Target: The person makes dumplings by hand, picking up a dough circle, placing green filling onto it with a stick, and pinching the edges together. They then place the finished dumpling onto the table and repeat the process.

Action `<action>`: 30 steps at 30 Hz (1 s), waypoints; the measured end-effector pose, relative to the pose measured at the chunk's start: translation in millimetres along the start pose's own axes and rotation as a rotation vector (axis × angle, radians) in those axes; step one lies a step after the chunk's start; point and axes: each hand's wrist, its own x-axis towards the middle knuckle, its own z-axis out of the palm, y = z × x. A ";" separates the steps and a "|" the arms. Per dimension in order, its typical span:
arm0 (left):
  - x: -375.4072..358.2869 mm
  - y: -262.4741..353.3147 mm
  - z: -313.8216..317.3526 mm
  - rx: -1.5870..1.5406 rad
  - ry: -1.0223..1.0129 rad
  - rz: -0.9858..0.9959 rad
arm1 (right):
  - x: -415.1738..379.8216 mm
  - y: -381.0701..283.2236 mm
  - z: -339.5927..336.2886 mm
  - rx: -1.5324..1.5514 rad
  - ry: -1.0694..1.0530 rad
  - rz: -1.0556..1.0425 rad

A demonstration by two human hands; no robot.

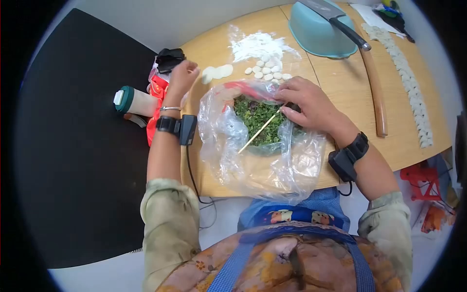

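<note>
Head view: right hand [311, 104] pinched on a thin stick [259, 130] over green filling [258, 119] in a bag-lined bowl [265, 148], worktop's near edge. Left hand [182, 75], fingers loosely curled, at flattened wrappers [217, 72] by left edge. Dough discs [267, 70] uncut no longer, none filled yet.

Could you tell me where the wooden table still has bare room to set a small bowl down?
The widest bare patch of the table lies between the right hand and the rolling pin, below the teal basin. It is crowded around the flour pile, the dough pieces and the plastic bag of greens.
</note>
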 end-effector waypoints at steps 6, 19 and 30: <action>10.1 -17.3 26.4 0.029 -0.195 0.075 | 0.7 3.1 1.4 0.000 0.013 -0.002; 9.4 -18.9 28.3 0.027 -0.206 0.004 | 2.5 3.5 3.8 -0.029 0.035 -0.023; -8.3 9.9 -24.5 -0.764 0.050 0.053 | 2.1 13.8 7.4 -0.049 0.186 -0.031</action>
